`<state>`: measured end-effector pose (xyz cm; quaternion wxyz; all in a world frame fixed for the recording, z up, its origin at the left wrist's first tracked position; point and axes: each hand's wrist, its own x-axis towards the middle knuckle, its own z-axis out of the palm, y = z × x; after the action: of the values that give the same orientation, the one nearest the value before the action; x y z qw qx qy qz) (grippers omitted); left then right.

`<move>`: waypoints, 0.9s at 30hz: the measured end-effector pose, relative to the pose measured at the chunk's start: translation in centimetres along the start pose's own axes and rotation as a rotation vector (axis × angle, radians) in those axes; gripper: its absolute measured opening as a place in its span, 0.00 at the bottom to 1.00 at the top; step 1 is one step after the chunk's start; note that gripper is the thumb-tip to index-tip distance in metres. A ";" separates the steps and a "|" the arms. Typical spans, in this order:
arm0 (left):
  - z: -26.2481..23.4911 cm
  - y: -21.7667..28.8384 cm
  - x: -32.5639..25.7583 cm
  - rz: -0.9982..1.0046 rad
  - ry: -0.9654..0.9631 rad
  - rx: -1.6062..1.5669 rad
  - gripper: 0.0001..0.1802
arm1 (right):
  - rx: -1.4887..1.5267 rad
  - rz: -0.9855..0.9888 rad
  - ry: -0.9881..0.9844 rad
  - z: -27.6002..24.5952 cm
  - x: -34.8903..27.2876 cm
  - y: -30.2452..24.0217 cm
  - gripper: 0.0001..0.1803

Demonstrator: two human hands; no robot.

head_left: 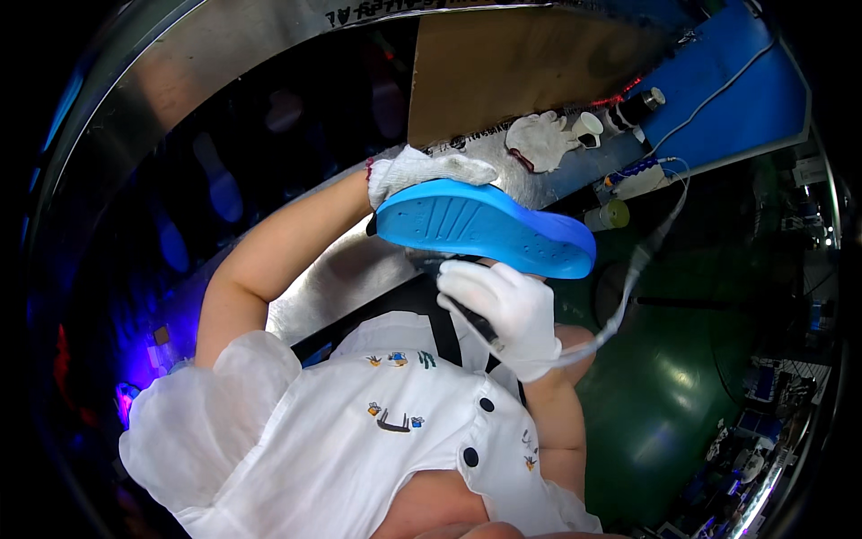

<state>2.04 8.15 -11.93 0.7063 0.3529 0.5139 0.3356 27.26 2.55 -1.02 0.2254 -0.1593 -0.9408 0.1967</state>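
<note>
My left hand (422,172), in a white knit glove, is closed over the far edge of a blue shoe sole (476,226). The sole is tilted on its side, with a grooved, dotted face showing. Below it, my right hand (512,314), in a smooth white glove, is closed round a slim grey tool (474,325). The tool's dark end lies close under the sole; whether they touch I cannot tell. A translucent hose (636,274) runs up from beside my right wrist.
A metal bench (337,278) extends beyond my lap. On its far side are a spare white glove (537,142), a white cup (588,126) and a dark flask (639,106), by a brown cardboard sheet (539,67). Several soles (220,184) stand at the left. A blue panel (732,85) is far right.
</note>
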 end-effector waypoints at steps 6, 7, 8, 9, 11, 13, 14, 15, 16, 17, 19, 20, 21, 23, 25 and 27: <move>2.1 3.8 -3.1 0.556 -0.310 0.289 0.31 | 0.097 0.018 0.194 -0.4 -0.4 1.9 0.12; 1.2 2.2 -0.8 0.485 -0.221 0.154 0.27 | 0.021 -0.013 0.117 -0.7 -0.4 0.3 0.12; 1.7 2.3 -0.1 0.399 -0.148 0.019 0.25 | -0.055 -0.024 0.045 -0.8 -0.6 -0.7 0.13; 1.2 2.5 -0.7 0.402 -0.153 0.020 0.25 | -0.038 -0.041 0.117 -0.8 -0.6 -0.7 0.15; 2.2 4.9 -4.1 0.407 -0.201 0.225 0.30 | 0.039 -0.044 0.266 -0.5 -0.7 1.8 0.16; 3.2 5.5 -4.9 0.313 -0.176 0.213 0.30 | 0.013 0.013 0.253 -0.8 -1.0 2.1 0.16; 3.2 6.2 -5.7 0.323 -0.191 0.351 0.32 | -0.062 -0.046 0.232 -0.4 -1.1 1.1 0.14; 3.1 7.2 -6.4 0.344 -0.199 0.491 0.33 | -0.103 -0.059 0.176 -0.9 -0.9 0.1 0.15; 3.3 7.2 -6.5 0.303 -0.161 0.390 0.32 | -0.144 -0.066 0.116 -1.3 -0.9 -0.8 0.15; 3.5 7.1 -6.6 0.262 -0.123 0.289 0.30 | -0.046 -0.030 0.131 -1.9 -1.0 -0.5 0.15; 3.6 7.1 -6.9 0.181 -0.041 0.087 0.27 | 0.067 0.001 0.274 -2.0 -0.9 1.7 0.16; 2.8 6.8 -6.3 0.185 -0.069 0.073 0.26 | 0.040 0.062 0.286 -2.3 -0.7 1.9 0.16; 2.1 6.1 -5.6 0.182 -0.103 0.052 0.26 | -0.043 0.020 0.226 -2.2 -1.1 0.8 0.16; 1.9 5.3 -5.4 0.217 0.006 -0.065 0.24 | -0.120 -0.078 0.183 -2.1 -1.2 -0.2 0.18; 3.4 6.4 -7.3 0.183 0.196 -0.096 0.24 | -0.080 -0.087 0.280 -2.2 -1.3 0.6 0.17; 2.0 6.6 -6.6 0.083 0.127 -0.106 0.24 | -0.049 -0.043 0.353 -2.6 -1.4 1.8 0.16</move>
<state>1.66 5.82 -2.69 0.6754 0.3141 0.5242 0.4128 30.02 4.32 -0.19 0.3872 -0.1768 -0.8943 0.1381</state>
